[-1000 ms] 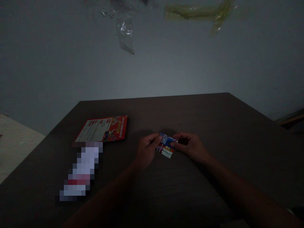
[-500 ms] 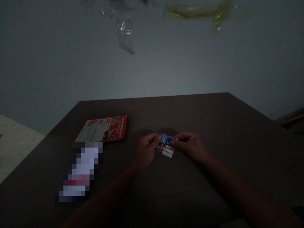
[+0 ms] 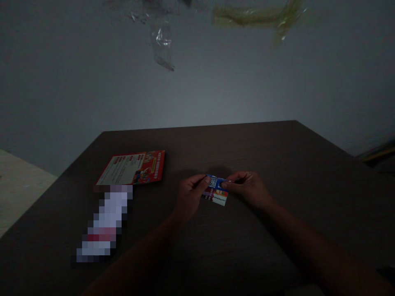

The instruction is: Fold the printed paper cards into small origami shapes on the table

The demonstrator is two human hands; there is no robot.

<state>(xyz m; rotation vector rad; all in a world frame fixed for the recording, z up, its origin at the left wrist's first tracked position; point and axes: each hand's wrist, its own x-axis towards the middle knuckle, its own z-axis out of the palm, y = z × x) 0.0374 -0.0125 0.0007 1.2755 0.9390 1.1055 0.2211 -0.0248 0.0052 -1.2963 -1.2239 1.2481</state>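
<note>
Between my two hands, above the dark table [image 3: 259, 148], is a small colourful printed card [image 3: 220, 199]. Its upper part is blue with a QR code, and a multicoloured and white part hangs below; I cannot tell whether it is one folded piece or two. My left hand [image 3: 191, 192] pinches its left side, thumb on top near the QR code. On the other side, my right hand [image 3: 250, 189] grips the upper right edge between thumb and fingers. Both hands cover parts of the card.
A flat red printed package [image 3: 149, 167] with a pale text panel lies at the table's left. Nearer me is a long whitish, pixelated item [image 3: 108, 213]. Behind the table rises a grey wall [image 3: 228, 82] with clear plastic [image 3: 163, 45] and yellowish tape [image 3: 249, 16] stuck on it.
The card's lower part has shifted slightly right and tilted a little, showing more of its printed white strip. Both hands keep their hold almost unmoved.
</note>
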